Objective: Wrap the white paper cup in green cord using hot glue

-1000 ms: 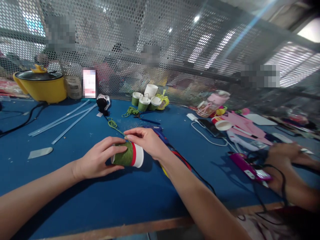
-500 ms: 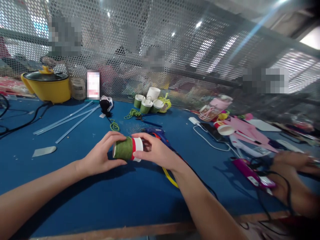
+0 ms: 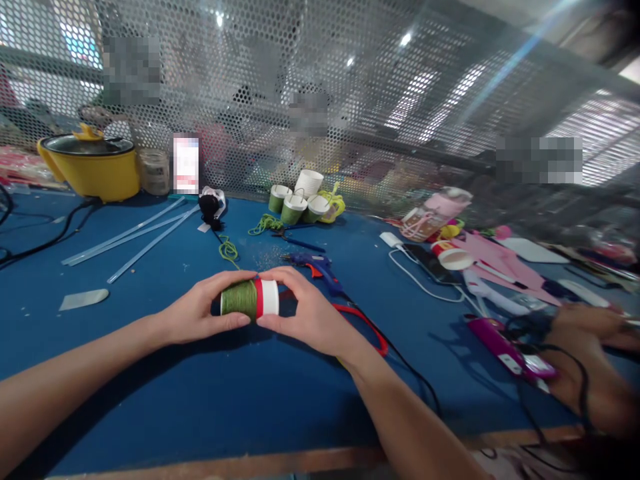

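Observation:
A paper cup (image 3: pixel 241 299) wrapped in green yarn lies on its side between my two hands, held just above the blue table. A red band circles it beside a bare white end. My left hand (image 3: pixel 197 312) grips the yarn-covered part, thumb below and fingers over the top. From the other side, my right hand (image 3: pixel 307 312) pinches the cup near the red band. Behind the right hand lies a blue glue gun (image 3: pixel 320 267) with a black cord. A red loop (image 3: pixel 373 328) shows beside the right wrist.
Several cups (image 3: pixel 294 208), some green-wrapped, stand at the back near pliers (image 3: pixel 303 243). Clear glue sticks (image 3: pixel 145 233) and a yellow pot (image 3: pixel 90 170) are left. Right are a phone (image 3: pixel 433 263), a purple power strip (image 3: pixel 500 343) and another person's arm (image 3: pixel 585 360).
My right fingers have shifted left along the cup to its red band. The cup has moved slightly left and sits more level. More of the red loop shows by my right wrist.

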`<action>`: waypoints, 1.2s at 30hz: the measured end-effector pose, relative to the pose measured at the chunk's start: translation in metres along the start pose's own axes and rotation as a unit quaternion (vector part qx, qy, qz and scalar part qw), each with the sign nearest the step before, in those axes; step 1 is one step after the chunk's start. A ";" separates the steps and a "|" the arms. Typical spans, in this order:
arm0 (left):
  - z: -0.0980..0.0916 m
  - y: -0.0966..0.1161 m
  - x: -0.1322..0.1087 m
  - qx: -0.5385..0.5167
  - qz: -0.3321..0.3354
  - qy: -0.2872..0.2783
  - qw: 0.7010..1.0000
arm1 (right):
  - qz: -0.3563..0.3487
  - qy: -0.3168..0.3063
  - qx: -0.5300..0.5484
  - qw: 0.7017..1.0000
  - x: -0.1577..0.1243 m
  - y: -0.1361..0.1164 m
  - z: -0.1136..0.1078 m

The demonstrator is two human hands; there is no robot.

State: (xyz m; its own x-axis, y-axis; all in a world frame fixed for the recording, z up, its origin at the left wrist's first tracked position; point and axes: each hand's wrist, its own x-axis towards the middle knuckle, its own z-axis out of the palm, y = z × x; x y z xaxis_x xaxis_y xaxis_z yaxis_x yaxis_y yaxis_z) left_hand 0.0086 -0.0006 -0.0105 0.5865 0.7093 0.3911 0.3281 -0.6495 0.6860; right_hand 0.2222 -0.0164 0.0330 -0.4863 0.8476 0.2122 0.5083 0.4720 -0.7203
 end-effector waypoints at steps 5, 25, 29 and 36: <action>0.001 0.004 0.002 0.006 -0.029 0.021 0.999 | 0.003 0.002 0.003 1.000 0.001 0.002 0.002; 0.002 -0.006 0.003 -0.052 -0.068 0.046 0.995 | 0.354 0.099 -0.276 0.888 0.030 0.082 -0.053; 0.002 -0.006 0.003 -0.069 -0.064 0.055 0.994 | 0.343 0.146 -0.236 0.897 0.023 0.074 -0.055; -0.001 -0.008 0.003 -0.016 -0.026 0.053 0.998 | 0.218 0.088 0.099 0.967 0.002 0.022 -0.050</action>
State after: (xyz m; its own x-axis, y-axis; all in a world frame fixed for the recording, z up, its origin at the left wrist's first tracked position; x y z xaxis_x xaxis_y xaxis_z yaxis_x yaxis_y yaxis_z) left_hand 0.0065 0.0067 -0.0143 0.4879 0.7674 0.4159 0.3310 -0.6035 0.7254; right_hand 0.2685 0.0081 0.0505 -0.1201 0.9918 -0.0439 0.4828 0.0197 -0.8755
